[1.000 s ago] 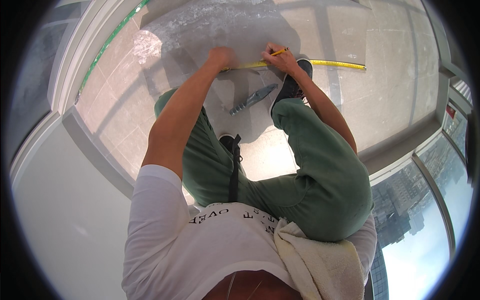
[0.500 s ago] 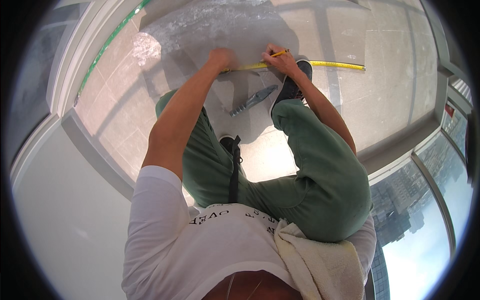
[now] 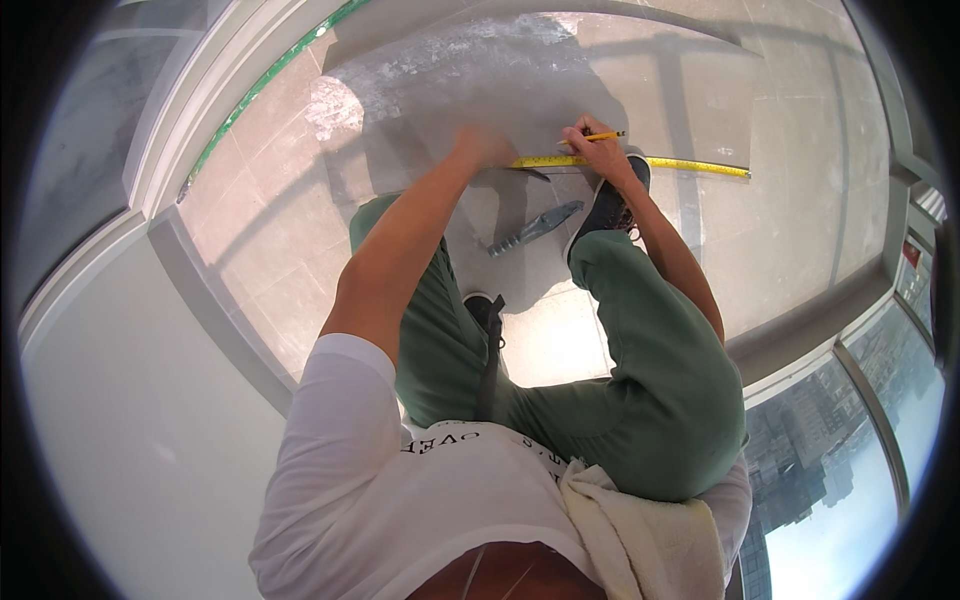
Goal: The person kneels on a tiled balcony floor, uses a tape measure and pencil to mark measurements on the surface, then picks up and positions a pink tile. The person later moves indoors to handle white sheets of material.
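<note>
A yellow tape measure blade [image 3: 690,165] stretches across a large grey tile or slab [image 3: 400,110]. At the blade's left end is my left hand [image 3: 485,147], smeared by motion, so its fingers and any grip are unclear. My right hand [image 3: 600,155] is closed around a yellow pencil [image 3: 608,135], close above the blade. Just beside that hand, my dark shoe [image 3: 605,210] stands near the blade. A grey tool with a ribbed handle [image 3: 535,228] lies between my feet; its exact kind is hard to make out.
My legs in green trousers [image 3: 660,350] are bent on either side of the work. A cream towel [image 3: 640,530] hangs at my waist. Green tape [image 3: 260,90] runs along the frame at the left. Windows [image 3: 815,430] stand at the right, above a low sill [image 3: 810,310].
The whole view has shifted, so everything appears farther right and slightly lower. My left hand has blurred and moved a little closer to my right hand, which still holds the pencil.
</note>
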### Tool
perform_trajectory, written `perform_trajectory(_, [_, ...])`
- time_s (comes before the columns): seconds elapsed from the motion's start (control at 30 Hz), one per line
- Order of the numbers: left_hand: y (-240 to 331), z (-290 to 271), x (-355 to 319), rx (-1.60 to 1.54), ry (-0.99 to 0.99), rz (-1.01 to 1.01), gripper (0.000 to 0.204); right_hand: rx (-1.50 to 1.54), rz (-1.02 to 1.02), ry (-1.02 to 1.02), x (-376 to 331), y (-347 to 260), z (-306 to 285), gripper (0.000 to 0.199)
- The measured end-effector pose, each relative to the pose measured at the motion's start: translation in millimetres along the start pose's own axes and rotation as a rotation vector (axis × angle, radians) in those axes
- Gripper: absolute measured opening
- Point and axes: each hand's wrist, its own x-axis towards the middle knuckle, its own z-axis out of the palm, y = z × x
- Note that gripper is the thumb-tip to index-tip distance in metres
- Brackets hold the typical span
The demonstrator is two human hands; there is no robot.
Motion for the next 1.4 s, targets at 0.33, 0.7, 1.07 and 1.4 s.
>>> perform_trajectory(0.33, [-9.5, 19.8, 4.9, 0.056, 0.103, 0.035, 0.035, 0.265, 0.006, 0.789, -80.5, 30.2, -101.6, 0.043])
perform_trajectory(0.7, [-22.7, -27.9, 10.5, -0.132, 0.103, 0.134, 0.047, 0.649, 0.423, 0.996, -113.6, 105.1, -115.9, 0.037])
perform_trajectory(1.07, [-49.2, -76.5, -4.3, -0.143, 0.22, 0.149, 0.044, 0.62, 0.326, 0.93, -94.0, 122.7, -109.6, 0.03])
perform_trajectory(1.4, [-64.3, -120.5, 27.7, -0.146, 0.296, 0.105, 0.045, 0.49, 0.4, 0.931, -103.7, 108.3, -105.3, 0.034])
